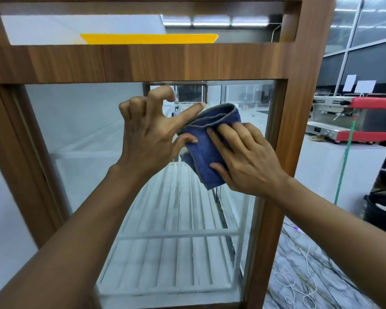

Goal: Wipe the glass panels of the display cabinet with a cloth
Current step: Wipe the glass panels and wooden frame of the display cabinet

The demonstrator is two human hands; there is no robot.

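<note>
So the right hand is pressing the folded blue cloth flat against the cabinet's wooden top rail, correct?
Not quite. The head view shows the right hand pressing the folded blue cloth flat against the clear glass panel, below the cabinet's wooden top rail, not against the rail itself.
</note>
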